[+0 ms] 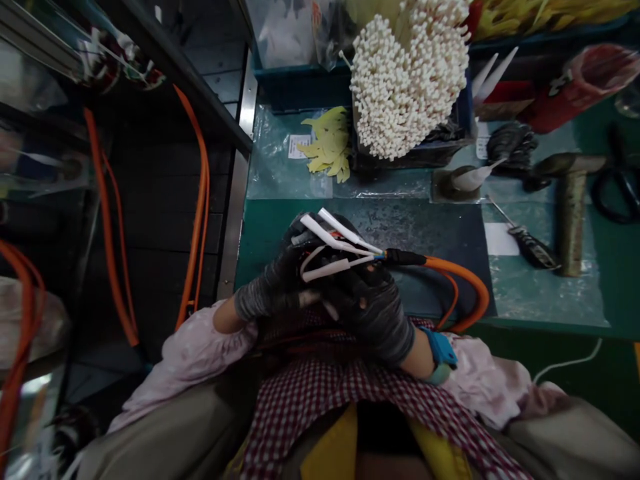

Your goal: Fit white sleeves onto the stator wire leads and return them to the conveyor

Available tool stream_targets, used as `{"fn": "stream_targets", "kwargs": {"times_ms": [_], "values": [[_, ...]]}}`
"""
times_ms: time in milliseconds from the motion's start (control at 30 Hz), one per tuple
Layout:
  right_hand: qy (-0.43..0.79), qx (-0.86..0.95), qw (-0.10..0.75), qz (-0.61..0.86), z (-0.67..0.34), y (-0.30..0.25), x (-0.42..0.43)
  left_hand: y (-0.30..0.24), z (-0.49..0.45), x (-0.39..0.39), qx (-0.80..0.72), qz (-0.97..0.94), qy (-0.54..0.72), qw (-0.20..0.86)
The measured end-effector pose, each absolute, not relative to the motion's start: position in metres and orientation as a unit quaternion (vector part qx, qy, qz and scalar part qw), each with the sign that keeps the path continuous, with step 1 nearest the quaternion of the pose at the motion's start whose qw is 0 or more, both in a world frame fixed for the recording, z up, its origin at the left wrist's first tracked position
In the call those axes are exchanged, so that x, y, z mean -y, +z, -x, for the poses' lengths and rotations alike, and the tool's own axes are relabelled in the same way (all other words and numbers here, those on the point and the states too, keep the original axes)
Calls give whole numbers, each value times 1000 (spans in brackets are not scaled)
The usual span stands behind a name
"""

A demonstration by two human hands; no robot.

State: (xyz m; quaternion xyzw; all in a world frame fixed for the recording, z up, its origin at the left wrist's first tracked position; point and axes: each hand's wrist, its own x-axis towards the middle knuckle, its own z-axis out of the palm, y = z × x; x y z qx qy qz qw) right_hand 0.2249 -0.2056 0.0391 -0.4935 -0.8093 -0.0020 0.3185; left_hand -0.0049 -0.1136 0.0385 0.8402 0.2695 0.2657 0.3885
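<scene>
**orange cable end held in both hands above green mat**

orange cable running into black moulded boot, white-sleeved wires fanned from it. left hand and right hand, both in grey fingerless gloves, closed around wires, fingers partly hiding them. dark green mat directly below. ahead, bundle of white sleeves in blue crate, yellow cut pieces beside it. to the right, screwdriver, hammer, black-handled scissors. beyond bench edge, further orange cables hanging.
</scene>
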Motion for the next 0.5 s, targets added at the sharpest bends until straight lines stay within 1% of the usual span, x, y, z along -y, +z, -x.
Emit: {"fn": "stream_targets", "kwargs": {"times_ms": [133,300,333,433,500], "values": [[5,836,295,463,-231,32,211,28,14,122,-262,-835,293,384],[24,850,346,396,-262,46,218,32,5,124,-259,-856,298,332],[9,845,352,403,-268,50,219,35,0,125,-255,-862,302,317],[-54,797,354,486,-277,53,217,48,-20,130,-257,-881,310,249],[-80,774,345,524,-278,51,212,57,-33,135,-268,-897,290,200]]}}
